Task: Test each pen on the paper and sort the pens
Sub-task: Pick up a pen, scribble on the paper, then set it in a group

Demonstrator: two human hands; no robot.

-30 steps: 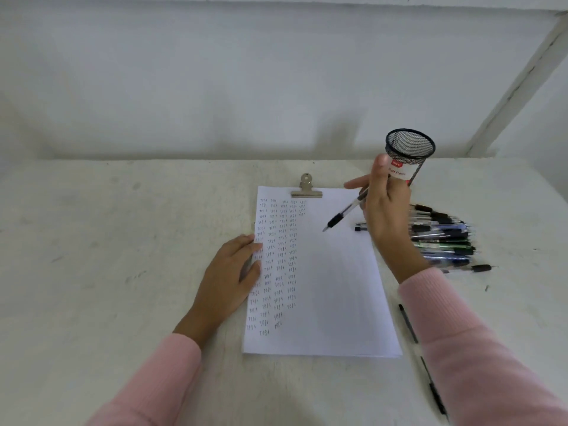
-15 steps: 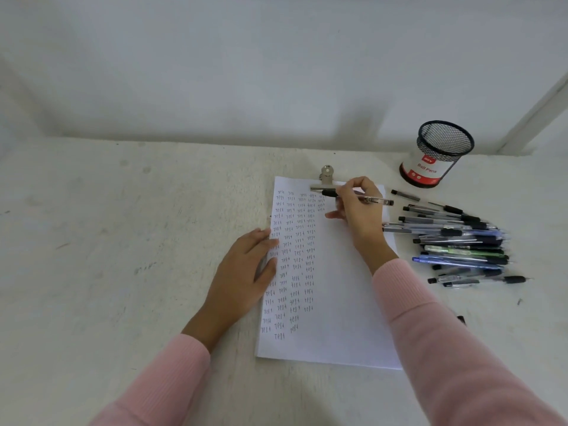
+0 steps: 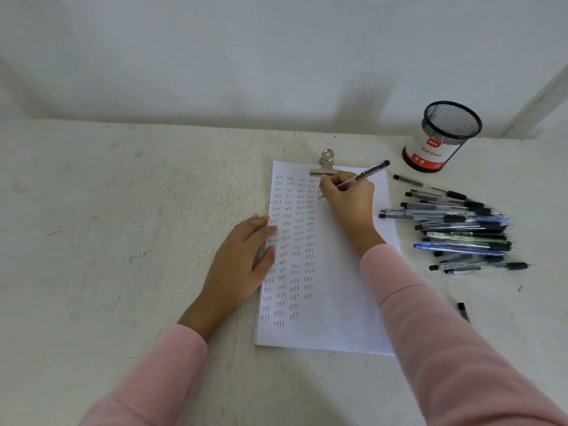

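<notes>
Currently: right hand (image 3: pixel 349 196) pinches pen (image 3: pixel 365 175), tip at paper (image 3: pixel 338 302) just below clip (image 3: pixel 322 172). Left hand (image 3: pixel 242 256) flat, fingers straight, pressing sheet edge left of grip. Pen pile (image 3: pixel 458 229) right of grip. Risks: new mark overlapping the adjacent written column, reading unclear; right sleeve sweeping pile, mixing sorts.

Just beyond the grip of your right hand (image 3: pixel 347 199) a silver clip (image 3: pixel 326 164) lies on the scuffed white table (image 3: pixel 123 241), which runs back to a plain white wall (image 3: pixel 215 56), with a slanted white post (image 3: pixel 541 99) farther back and well off to the grip's right.
</notes>
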